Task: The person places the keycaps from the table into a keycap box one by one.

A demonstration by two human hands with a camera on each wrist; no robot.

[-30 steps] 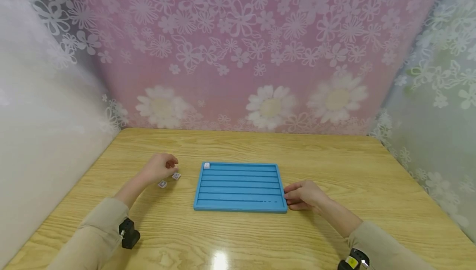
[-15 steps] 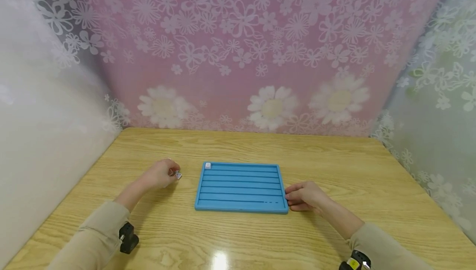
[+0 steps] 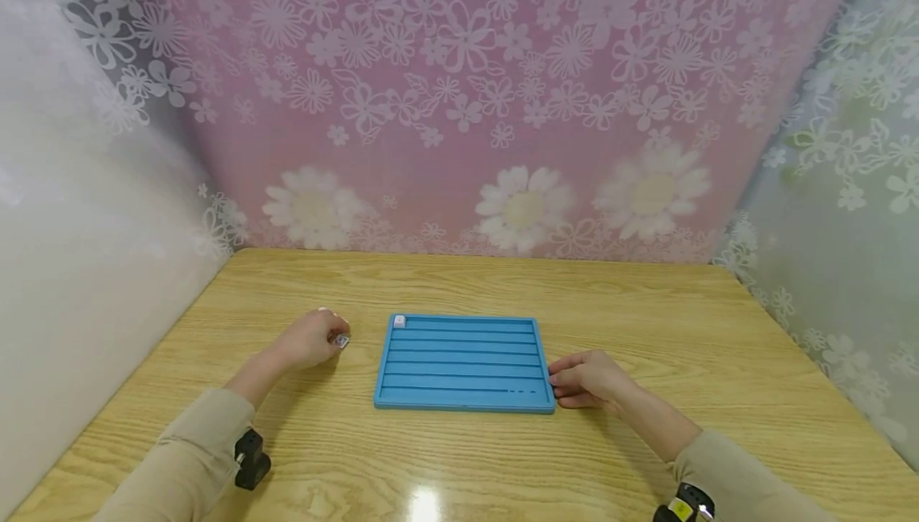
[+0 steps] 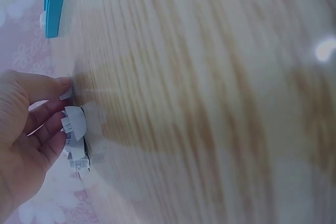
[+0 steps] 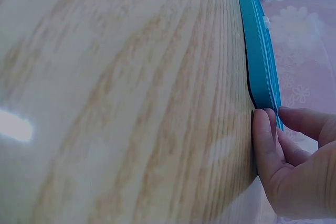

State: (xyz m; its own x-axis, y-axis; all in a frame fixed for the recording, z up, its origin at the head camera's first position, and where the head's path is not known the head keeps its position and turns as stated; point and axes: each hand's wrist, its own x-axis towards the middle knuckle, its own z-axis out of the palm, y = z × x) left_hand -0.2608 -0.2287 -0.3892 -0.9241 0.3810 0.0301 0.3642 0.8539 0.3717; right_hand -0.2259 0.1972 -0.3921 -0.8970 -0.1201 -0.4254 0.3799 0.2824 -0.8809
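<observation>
My left hand (image 3: 309, 340) is low over the table, left of the blue tray. In the left wrist view its thumb and a finger pinch a small white keycap (image 4: 66, 95). Other white keycaps (image 4: 76, 121) lie against the remaining fingers, partly hidden by the hand. My right hand (image 3: 592, 381) grips the right edge of the blue tray (image 3: 463, 383) near its front corner. The right wrist view shows its fingers (image 5: 302, 120) around that corner. A single white keycap (image 3: 400, 321) sits in the tray's back-left corner, in the top row.
Raised ridges divide the tray into long rows, with short dashes at its front right. Beneath everything is a wood-grain table (image 3: 323, 450). A pink flowered cloth (image 3: 431, 107) hangs behind it, with pale walls (image 3: 86, 266) at both sides.
My left hand has come down and slightly forward onto the keycaps, covering one that showed on the table a second ago. My right hand and the tray have stayed put.
</observation>
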